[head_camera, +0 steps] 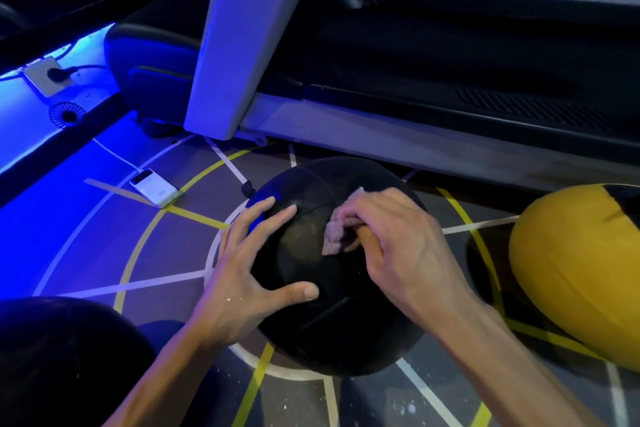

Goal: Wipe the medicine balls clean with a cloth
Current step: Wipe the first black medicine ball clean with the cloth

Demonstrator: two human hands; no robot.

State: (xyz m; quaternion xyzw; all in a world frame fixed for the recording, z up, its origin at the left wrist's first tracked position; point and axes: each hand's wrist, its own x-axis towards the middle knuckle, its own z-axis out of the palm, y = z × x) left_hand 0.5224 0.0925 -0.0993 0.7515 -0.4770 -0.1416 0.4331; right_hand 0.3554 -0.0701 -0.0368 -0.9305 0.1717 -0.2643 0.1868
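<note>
A big black ball (332, 305) sits on the floor (104, 246) in the middle. The left hand (242, 274) rests on it with fingers spread wide. The right hand (398, 246) grips a small cloth (337, 230) pressed on top. A yellow ball (571, 263) lies to the right.
</note>
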